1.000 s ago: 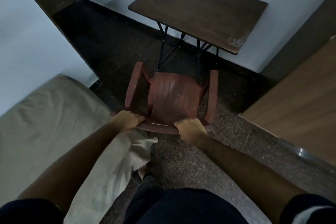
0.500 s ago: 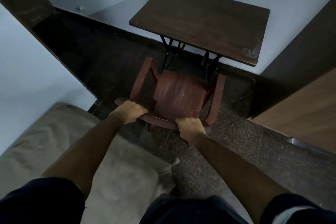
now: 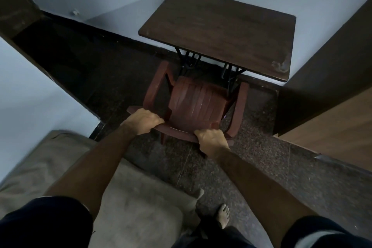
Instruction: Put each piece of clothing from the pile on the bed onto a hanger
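As hands (image 3: 211, 141) seemingly grip chair (image 3: 193, 106).

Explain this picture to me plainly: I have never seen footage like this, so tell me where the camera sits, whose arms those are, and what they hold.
The camera is worn on a person's head and looks forward and down, so the two bare arms reaching into view are that person's own. There is no machine here. The left hand and the right hand both grip the top edge of the backrest of a reddish-brown plastic chair. The chair faces a dark wooden table that stands against the wall. At the lower left is a bed under a beige cover. No clothes or hangers are visible. One bare foot stands on the speckled floor.
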